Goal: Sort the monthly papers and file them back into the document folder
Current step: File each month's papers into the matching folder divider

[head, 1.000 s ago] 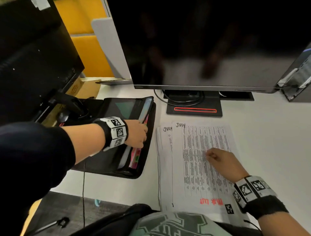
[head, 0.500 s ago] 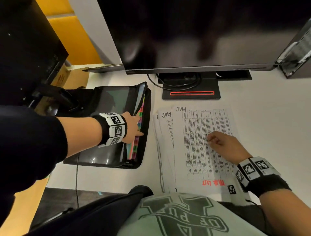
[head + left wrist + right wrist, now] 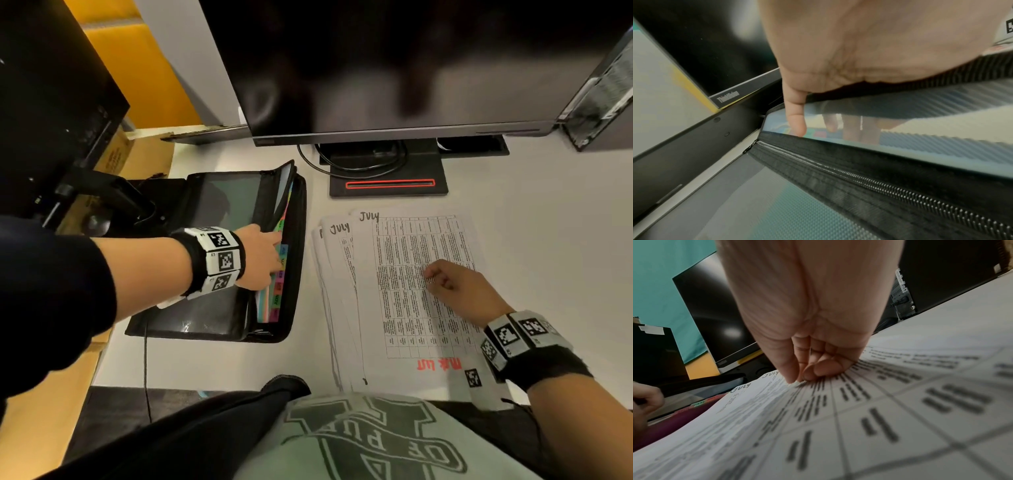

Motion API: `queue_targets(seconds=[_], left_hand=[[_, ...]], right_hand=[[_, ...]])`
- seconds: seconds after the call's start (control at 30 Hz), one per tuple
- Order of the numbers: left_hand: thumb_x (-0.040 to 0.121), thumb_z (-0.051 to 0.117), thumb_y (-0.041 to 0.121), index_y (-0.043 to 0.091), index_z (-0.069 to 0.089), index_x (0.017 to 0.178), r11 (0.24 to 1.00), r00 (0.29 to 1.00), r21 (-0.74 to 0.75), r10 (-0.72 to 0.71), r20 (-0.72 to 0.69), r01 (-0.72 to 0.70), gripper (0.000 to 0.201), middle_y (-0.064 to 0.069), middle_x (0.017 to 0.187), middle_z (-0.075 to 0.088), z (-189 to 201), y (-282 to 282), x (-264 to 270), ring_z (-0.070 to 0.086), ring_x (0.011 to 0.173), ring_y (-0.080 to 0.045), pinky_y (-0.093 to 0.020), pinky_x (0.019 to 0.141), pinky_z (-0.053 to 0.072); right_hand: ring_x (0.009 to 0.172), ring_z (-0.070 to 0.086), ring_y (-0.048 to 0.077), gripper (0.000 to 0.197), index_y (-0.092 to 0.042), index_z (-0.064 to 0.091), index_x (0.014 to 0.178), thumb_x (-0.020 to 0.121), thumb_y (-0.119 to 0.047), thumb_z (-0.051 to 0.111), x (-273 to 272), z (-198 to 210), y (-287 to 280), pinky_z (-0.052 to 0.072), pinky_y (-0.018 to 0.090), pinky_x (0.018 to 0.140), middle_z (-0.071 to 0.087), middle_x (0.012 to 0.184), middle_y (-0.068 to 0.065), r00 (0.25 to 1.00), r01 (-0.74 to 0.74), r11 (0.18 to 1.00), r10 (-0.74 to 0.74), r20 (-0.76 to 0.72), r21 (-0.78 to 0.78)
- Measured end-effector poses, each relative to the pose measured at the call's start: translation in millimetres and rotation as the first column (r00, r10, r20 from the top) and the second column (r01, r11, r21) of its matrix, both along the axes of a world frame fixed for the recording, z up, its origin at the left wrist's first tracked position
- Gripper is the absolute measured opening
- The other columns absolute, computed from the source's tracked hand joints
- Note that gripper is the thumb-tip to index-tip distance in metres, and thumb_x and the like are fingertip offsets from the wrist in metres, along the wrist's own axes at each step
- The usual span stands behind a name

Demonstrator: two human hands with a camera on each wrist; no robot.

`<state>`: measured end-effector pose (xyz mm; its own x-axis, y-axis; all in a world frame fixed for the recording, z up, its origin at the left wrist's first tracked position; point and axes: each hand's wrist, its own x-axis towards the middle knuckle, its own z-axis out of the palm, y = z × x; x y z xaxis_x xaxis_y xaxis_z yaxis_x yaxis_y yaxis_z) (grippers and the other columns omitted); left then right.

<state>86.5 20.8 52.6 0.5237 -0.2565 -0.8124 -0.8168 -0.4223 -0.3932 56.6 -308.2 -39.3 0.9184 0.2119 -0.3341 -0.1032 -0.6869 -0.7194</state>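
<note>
A black zip document folder (image 3: 212, 308) lies open at the desk's left, with coloured month tabs (image 3: 278, 291) along its right side. My left hand (image 3: 272, 251) reaches into those tabs. In the left wrist view its thumb (image 3: 796, 123) lies on a translucent divider (image 3: 920, 129), and its fingers show through from behind it. A fanned stack of printed papers (image 3: 404, 325) marked "July" lies to the right of the folder. My right hand (image 3: 433, 277) rests on the top sheet (image 3: 879, 418) with its fingers curled, holding nothing.
A dark monitor (image 3: 394, 68) stands behind on a black base (image 3: 387, 186) with a looped cable (image 3: 342, 168). A computer case (image 3: 603, 85) is at the far right and black equipment (image 3: 51, 102) at the left. The papers overhang the desk's near edge.
My left hand has slid from the folder's raised flap down onto the coloured tabs. The right hand has stayed on the papers. The head view has tilted further down.
</note>
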Motion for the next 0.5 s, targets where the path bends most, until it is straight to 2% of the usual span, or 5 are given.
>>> queue_targets(seconds=[0.2, 0.37, 0.5], left_hand=[[0.098, 0.031, 0.035, 0.034, 0.027, 0.145, 0.999, 0.999, 0.018, 0.043, 0.004, -0.043, 0.047, 0.004, 0.144, 0.036, -0.7, 7.2, 0.3, 0.018, 0.136, -0.024, -0.046, 0.100, 0.033], [0.097, 0.032, 0.037, 0.034, 0.033, 0.142, 0.999, 0.999, 0.003, 0.033, 0.026, -0.033, 0.044, 0.004, 0.142, 0.038, -8.3, 5.2, 2.5, 0.022, 0.134, -0.023, -0.045, 0.097, 0.031], [0.097, 0.034, 0.037, 0.033, 0.046, 0.134, 0.999, 1.000, -0.043, 0.005, 0.024, -0.004, 0.039, 0.005, 0.138, 0.040, -4.3, 8.3, 0.3, 0.022, 0.132, -0.023, -0.042, 0.098, 0.031]], right_hand=[[0.065, 0.050, 0.011, 0.013, -0.018, 0.057, 0.097, 0.089, -0.009, 0.057, 0.0, 0.6, 0.4, 0.037, 0.020, 0.055, 0.056, 0.079, 0.002, 1.000, 0.009, 1.000, -0.009, 0.000, -0.003], [0.066, 0.050, 0.012, 0.013, -0.017, 0.058, 0.098, 0.089, -0.008, 0.057, 0.6, 0.9, 1.0, 0.038, 0.021, 0.055, 0.056, 0.080, 0.003, 1.000, 0.026, 1.000, -0.026, -0.004, -0.005], [0.073, 0.054, 0.018, 0.013, -0.020, 0.059, 0.096, 0.089, -0.010, 0.058, -1.4, 4.7, 1.9, 0.041, 0.021, 0.057, 0.058, 0.083, 0.004, 1.000, 0.028, 0.999, -0.028, 0.004, -0.016]])
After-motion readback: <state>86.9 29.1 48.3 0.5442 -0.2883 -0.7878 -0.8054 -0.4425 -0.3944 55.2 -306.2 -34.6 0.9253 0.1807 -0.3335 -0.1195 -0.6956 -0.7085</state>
